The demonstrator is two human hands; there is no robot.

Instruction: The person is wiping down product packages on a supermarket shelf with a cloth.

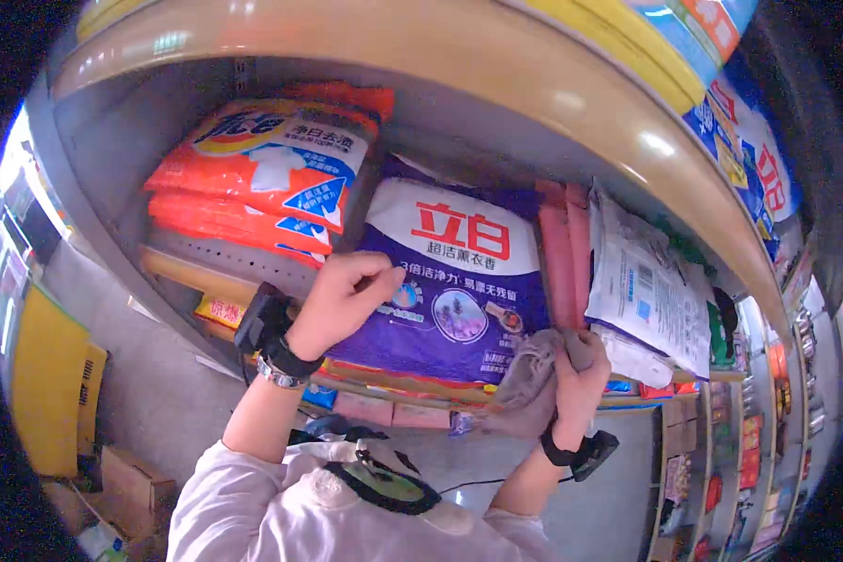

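A purple and white bag of Liby laundry detergent [456, 281] lies on the shelf straight before me. My left hand [351, 298], fingers curled, is at the bag's left edge; whether it pinches the film cannot be made out. A crumpled grey cloth [527, 379] is held in my right hand [582, 376] at the bag's lower right corner. The cloth hangs over the shelf's front edge and covers part of that corner. Left of the bag are stacked orange Tide detergent bags [260, 168]. On its right stand pink packs [562, 246] and white packs [643, 288].
A tan shelf edge [421, 60] curves overhead, with more detergent bags [745, 154] above it. Small packages [365, 407] sit on a lower level. At the left, a yellow panel [49, 386] and a cardboard box [133, 481] stand on the floor. Stocked shelves [752, 435] run along the right.
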